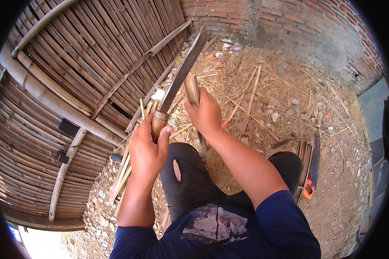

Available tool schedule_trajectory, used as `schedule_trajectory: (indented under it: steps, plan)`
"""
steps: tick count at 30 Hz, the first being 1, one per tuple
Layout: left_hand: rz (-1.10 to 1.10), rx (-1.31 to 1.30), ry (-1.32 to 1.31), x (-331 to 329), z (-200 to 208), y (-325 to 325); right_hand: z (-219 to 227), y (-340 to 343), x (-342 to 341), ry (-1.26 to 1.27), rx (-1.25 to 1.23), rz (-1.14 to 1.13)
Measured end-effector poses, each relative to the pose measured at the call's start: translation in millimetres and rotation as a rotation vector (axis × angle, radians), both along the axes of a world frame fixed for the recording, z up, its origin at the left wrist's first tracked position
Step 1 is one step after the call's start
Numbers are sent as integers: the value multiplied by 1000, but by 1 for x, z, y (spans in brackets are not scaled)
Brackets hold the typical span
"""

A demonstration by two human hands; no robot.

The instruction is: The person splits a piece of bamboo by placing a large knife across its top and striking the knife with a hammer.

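My left hand [148,151] is closed round the wooden handle of a machete [182,74], its thumb along the handle's right side. The long dark blade points up and away, its curved tip near the top middle. Just right of the blade, my right hand [206,113] grips a piece of split wood or bamboo [192,88], which stands up out of the fist. The lower part of that piece is mostly hidden by the hand. I cannot tell whether blade and piece touch.
A bamboo slat wall [95,52] rises on the left, a brick wall [289,23] at the back. Straw and rubble cover the ground [272,103]. Bamboo strips [122,177] lie left of my knees. A handsaw with an orange handle [309,189] rests beside wood pieces [304,166] on the right.
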State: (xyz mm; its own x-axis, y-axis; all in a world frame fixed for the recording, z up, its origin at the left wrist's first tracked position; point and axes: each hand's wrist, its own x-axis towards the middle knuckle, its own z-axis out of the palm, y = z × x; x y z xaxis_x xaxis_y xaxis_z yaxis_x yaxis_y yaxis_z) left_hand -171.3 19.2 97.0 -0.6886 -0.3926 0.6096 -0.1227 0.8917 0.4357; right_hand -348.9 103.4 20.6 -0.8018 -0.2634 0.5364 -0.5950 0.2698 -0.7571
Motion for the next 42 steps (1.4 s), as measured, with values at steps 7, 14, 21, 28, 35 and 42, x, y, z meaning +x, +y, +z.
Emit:
schedule_trajectory:
  steps: [7,14,21,28,35,42]
  plan:
    - [0,-39,-111,-9,3,-19,-14,72,-11,-30,19,122]
    - [149,-34,-150,-5,-5,-40,-157,365,-132,-568,58,-551]
    - [298,90,18,-12,-29,-58,-374,415,-108,-810,573,-467]
    - [399,-41,-7,10,-41,-96,-405,401,-179,-928,630,-373]
    - [403,69,-57,21,-24,-70,-414,388,-190,-1016,742,-434]
    - [343,138,-17,10,-29,-44,-417,416,-166,-910,616,-597]
